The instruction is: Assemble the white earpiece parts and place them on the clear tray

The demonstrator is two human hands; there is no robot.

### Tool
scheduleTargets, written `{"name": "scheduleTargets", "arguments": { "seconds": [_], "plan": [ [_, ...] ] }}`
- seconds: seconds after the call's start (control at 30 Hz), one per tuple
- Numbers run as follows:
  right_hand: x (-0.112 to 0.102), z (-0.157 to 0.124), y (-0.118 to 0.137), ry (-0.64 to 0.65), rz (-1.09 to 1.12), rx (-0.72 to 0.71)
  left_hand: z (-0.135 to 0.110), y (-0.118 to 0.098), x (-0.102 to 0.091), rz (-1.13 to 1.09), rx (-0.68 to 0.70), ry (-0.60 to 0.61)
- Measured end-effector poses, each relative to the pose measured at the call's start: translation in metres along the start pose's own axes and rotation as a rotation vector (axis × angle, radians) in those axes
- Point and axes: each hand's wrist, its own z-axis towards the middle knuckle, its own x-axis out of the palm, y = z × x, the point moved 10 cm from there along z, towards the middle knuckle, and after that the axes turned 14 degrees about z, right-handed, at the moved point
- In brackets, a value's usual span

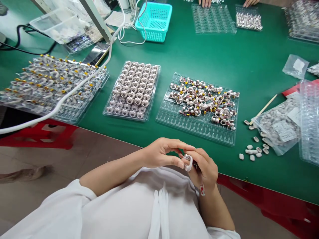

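Observation:
A small pale beige ear-clip earbud part, curved like a hook, is held in front of my body just off the table edge. My right hand is closed around it, with a dark piece partly showing beneath the fingers. Reaching in from the left, my left hand has its thumb and fingertips closed at the same part; their exact contact is partly hidden. Beyond my hands, a clear tray carries a heap of similar curved parts with wires and yellow tabs.
Another tray of beige pieces stands left of centre, and stacked trays lie farther left under a white cable. Small white caps lie beside a plastic bag. A turquoise basket and another person's hands are at the back.

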Motion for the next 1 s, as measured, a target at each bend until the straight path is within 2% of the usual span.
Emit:
{"name": "scheduleTargets", "arguments": {
  "seconds": [0.17,0.3,0.4,0.53,0.67,0.77,0.9,1.0],
  "plan": [
    [-0.003,-0.003,-0.004,0.152,-0.006,0.034,0.002,0.017,-0.001,-0.236,-0.219,0.027],
    [0.003,-0.002,-0.004,0.27,-0.103,0.023,0.007,0.02,0.01,-0.309,-0.293,0.137],
    [0.004,0.001,-0.004,0.289,-0.123,0.038,0.011,0.024,0.011,-0.293,-0.334,0.138],
    [-0.005,0.005,-0.006,0.18,-0.072,0.09,0.013,0.034,0.008,-0.358,-0.378,0.03],
    [-0.025,0.001,-0.017,-0.077,-0.01,0.23,0.012,0.038,0.004,-0.442,-0.361,-0.113],
    [-0.032,-0.006,-0.03,-0.221,0.118,0.364,0.01,0.035,0.002,-0.408,-0.328,-0.159],
    [-0.024,-0.006,-0.04,-0.209,0.304,0.495,0.009,0.03,-0.002,-0.321,-0.273,-0.207],
    [-0.018,-0.006,-0.046,-0.163,0.346,0.589,0.008,0.025,-0.007,-0.182,-0.214,-0.24]
  ]
}}
